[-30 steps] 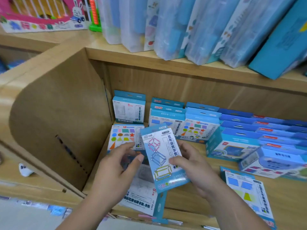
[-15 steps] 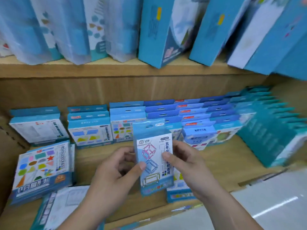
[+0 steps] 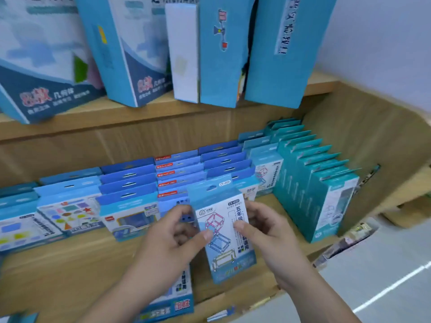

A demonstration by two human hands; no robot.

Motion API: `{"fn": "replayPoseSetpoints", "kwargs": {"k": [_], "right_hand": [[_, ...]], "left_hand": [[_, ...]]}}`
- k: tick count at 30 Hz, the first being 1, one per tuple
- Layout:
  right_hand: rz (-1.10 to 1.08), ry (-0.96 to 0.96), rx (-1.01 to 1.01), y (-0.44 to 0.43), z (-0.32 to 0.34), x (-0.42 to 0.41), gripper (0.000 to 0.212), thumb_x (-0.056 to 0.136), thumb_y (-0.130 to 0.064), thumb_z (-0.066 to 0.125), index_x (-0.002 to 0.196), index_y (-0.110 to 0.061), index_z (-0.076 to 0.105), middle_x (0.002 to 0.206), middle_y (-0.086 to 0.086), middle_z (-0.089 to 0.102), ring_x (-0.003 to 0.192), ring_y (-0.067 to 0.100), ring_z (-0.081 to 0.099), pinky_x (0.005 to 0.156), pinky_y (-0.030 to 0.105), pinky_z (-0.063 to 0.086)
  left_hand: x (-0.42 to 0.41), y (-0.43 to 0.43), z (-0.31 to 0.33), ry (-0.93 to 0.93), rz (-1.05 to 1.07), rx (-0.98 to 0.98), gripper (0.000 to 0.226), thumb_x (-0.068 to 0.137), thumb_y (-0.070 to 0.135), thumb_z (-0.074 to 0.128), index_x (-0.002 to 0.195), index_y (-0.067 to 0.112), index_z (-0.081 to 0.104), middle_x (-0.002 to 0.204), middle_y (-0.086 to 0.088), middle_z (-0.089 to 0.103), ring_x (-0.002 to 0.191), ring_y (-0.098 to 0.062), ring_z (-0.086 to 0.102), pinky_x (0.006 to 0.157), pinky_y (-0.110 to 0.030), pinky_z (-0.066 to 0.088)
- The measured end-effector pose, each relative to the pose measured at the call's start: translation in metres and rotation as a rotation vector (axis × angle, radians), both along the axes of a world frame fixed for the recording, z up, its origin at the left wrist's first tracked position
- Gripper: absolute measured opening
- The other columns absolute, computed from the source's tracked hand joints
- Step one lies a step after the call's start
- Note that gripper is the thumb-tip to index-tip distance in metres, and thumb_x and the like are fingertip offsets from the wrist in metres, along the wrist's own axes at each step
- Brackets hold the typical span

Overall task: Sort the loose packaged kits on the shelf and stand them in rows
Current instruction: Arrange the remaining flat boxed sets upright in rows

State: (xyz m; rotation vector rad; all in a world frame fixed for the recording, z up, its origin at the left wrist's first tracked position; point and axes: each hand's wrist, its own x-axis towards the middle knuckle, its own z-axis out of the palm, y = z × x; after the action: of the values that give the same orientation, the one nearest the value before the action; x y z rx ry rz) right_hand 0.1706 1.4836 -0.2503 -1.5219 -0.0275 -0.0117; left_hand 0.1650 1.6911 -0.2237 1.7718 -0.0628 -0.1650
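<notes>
- the kit [image 3: 224,229] has gone from the shelf's [image 3: 70,276] left end toward its right end, near the teal row [image 3: 314,183].
- the flat kit [image 3: 168,297] at the front edge, earlier under the right grip [image 3: 268,234], is now under the left grip [image 3: 172,243].

Held kit [image 3: 224,231]: left hand [image 3: 168,248] at its left edge, right hand [image 3: 272,238] at its right. Behind it, standing rows [image 3: 177,173] on the lower shelf [image 3: 70,271]. Right of it, a side row [image 3: 321,197]. Below-left of it, a flat kit [image 3: 172,299]. Above it, tall boxes [image 3: 275,54].
</notes>
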Motion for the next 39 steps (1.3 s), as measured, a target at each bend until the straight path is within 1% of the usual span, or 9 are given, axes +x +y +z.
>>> {"fn": "replayPoseSetpoints", "kwargs": {"k": [5, 9, 13, 16, 19, 24, 26, 31, 39], "right_hand": [[-0.168, -0.025, -0.088, -0.059, -0.015, 0.001, 0.015, 0.091, -0.019, 0.073, 0.105, -0.021, 0.068, 0.098, 0.000, 0.076, 0.087, 0.016, 0.071, 0.076, 0.037, 0.058], [-0.199, -0.074, -0.255, -0.087, -0.031, -0.006, 0.036, 0.091, -0.039, 0.069, 0.124, -0.038, 0.055, 0.115, -0.016, 0.069, 0.105, 0.005, 0.067, 0.088, 0.039, 0.057], [-0.167, -0.176, -0.426, -0.097, -0.044, -0.014, 0.056, 0.093, -0.050, 0.059, 0.139, -0.058, 0.028, 0.142, -0.045, 0.034, 0.136, -0.013, 0.034, 0.108, 0.009, 0.029], [-0.077, -0.169, -0.562, -0.099, -0.061, -0.016, 0.066, 0.089, -0.075, 0.035, 0.149, -0.053, 0.018, 0.161, -0.027, 0.007, 0.149, -0.009, 0.006, 0.119, 0.017, 0.015], [-0.035, -0.208, -0.592, -0.103, -0.065, -0.009, 0.065, 0.095, -0.063, 0.035, 0.155, -0.041, 0.023, 0.162, -0.028, -0.007, 0.148, -0.011, 0.000, 0.117, 0.009, 0.009], [-0.002, -0.321, -0.688, -0.112, -0.060, 0.008, 0.061, 0.102, -0.044, 0.038, 0.158, -0.032, 0.020, 0.165, -0.026, -0.011, 0.151, -0.004, 0.001, 0.122, 0.021, 0.015], [0.001, -0.323, -0.721, -0.114, -0.063, 0.014, 0.062, 0.102, -0.037, 0.042, 0.159, -0.028, 0.019, 0.165, -0.024, -0.012, 0.153, 0.001, 0.004, 0.123, 0.026, 0.021], [0.046, -0.203, -0.780, -0.116, -0.071, 0.021, 0.068, 0.101, -0.035, 0.050, 0.159, -0.032, 0.014, 0.161, -0.027, -0.024, 0.145, 0.012, 0.034, 0.113, 0.029, 0.038], [0.044, -0.202, -0.793, -0.116, -0.078, 0.023, 0.071, 0.099, -0.034, 0.052, 0.159, -0.035, 0.013, 0.162, -0.022, -0.026, 0.143, 0.015, 0.039, 0.108, 0.031, 0.043]], "left_hand": [[0.023, -0.071, -0.009, 0.013, -0.061, 0.099, 0.023, 0.090, 0.032, 0.070, 0.110, 0.035, 0.058, 0.092, -0.001, 0.077, 0.084, -0.021, 0.073, 0.085, -0.054, 0.055], [0.036, -0.115, -0.016, -0.021, -0.078, 0.170, 0.028, 0.089, 0.030, 0.070, 0.111, 0.040, 0.057, 0.097, 0.005, 0.077, 0.088, -0.018, 0.074, 0.088, -0.054, 0.054], [0.050, -0.141, -0.017, -0.082, -0.009, 0.306, 0.024, 0.091, 0.027, 0.070, 0.108, 0.038, 0.056, 0.098, 0.014, 0.076, 0.089, -0.008, 0.073, 0.088, -0.047, 0.056], [0.061, -0.151, -0.014, -0.123, 0.048, 0.448, 0.024, 0.087, 0.038, 0.071, 0.106, 0.035, 0.056, 0.093, 0.013, 0.076, 0.083, -0.009, 0.073, 0.082, -0.043, 0.057], [0.068, -0.162, -0.010, -0.144, 0.090, 0.526, 0.033, 0.077, 0.051, 0.070, 0.103, 0.032, 0.061, 0.091, 0.012, 0.075, 0.081, -0.011, 0.072, 0.081, -0.041, 0.057], [0.079, -0.181, -0.003, -0.302, 0.137, 0.773, 0.020, 0.079, 0.036, 0.078, 0.081, 0.021, 0.064, 0.070, 0.008, 0.064, 0.072, -0.014, 0.062, 0.067, -0.032, 0.049], [0.084, -0.182, -0.003, -0.320, 0.158, 0.799, 0.020, 0.078, 0.033, 0.080, 0.088, 0.022, 0.067, 0.068, 0.006, 0.063, 0.070, -0.016, 0.061, 0.065, -0.033, 0.050], [0.093, -0.182, 0.004, -0.338, 0.188, 0.797, 0.060, 0.073, 0.036, 0.085, 0.124, 0.029, 0.054, 0.066, 0.009, 0.062, 0.071, -0.013, 0.064, 0.067, -0.036, 0.053], [0.107, -0.183, 0.015, -0.195, 0.124, 0.600, 0.046, 0.081, 0.022, 0.080, 0.116, 0.030, 0.052, 0.067, 0.001, 0.070, 0.061, -0.014, 0.069, 0.062, -0.036, 0.056]]}}
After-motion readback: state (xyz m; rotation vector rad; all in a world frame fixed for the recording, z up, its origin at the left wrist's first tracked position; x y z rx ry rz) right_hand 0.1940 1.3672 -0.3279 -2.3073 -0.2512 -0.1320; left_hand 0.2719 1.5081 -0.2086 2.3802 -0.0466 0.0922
